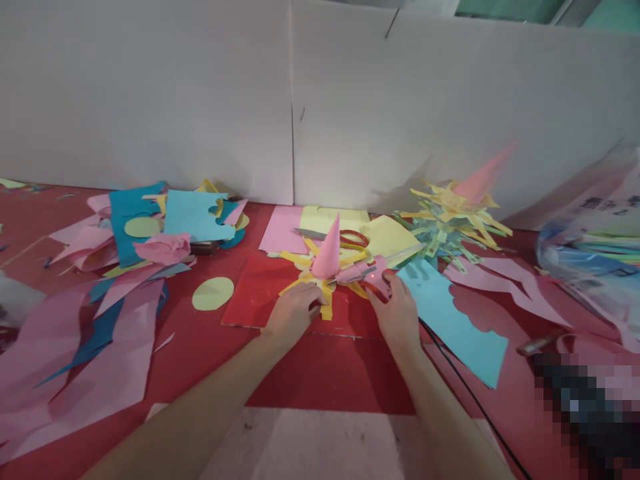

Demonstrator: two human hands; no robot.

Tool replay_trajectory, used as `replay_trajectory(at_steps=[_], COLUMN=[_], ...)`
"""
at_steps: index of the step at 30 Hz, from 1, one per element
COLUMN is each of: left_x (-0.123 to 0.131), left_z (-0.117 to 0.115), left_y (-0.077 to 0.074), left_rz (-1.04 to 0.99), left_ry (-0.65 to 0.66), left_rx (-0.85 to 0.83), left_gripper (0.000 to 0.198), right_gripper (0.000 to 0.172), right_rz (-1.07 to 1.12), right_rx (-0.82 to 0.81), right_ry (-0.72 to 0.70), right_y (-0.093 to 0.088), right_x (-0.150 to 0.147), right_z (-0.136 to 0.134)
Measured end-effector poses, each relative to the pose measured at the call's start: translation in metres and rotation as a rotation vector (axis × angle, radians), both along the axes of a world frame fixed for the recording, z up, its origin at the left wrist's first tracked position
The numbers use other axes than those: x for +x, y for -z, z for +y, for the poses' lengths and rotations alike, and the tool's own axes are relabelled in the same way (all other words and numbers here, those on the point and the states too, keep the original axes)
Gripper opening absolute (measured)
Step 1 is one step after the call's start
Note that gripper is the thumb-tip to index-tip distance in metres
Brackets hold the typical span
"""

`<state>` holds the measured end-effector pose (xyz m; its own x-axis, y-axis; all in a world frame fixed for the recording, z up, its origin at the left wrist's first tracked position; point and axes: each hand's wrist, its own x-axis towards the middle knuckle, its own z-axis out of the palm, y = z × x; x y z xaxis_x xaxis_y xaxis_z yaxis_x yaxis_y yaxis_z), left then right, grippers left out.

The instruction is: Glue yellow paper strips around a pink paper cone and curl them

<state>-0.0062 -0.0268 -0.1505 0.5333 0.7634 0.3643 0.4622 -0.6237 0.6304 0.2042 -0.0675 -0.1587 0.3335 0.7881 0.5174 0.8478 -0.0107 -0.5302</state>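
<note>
Beside the glue gun (369, 272) in the right hand (397, 312) stands a pink cone (328, 255).

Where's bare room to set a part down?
Bare red surface between the red board and pale sheet, between left forearm and right forearm. Another patch lies between the pale-green oval, pink sheet and left forearm. Crowded: around the pink cone, with left hand, right hand, glue gun and scissors; farther right, light-blue paper.
</note>
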Motion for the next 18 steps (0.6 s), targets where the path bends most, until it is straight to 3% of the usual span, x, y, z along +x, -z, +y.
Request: replay_trajectory(at_steps=[18], left_x=[0.0015], left_z=[0.0020], left_y=[-0.0008], left_rz=[0.007], left_ry=[-0.006], left_rx=[0.013], left_gripper=[0.012], right_gripper=[0.028], right_rz=[-0.019], right_rx=[0.001], right_ry=[0.036], right_y=[0.0007], right_x=[0.0008], right_z=[0.0003])
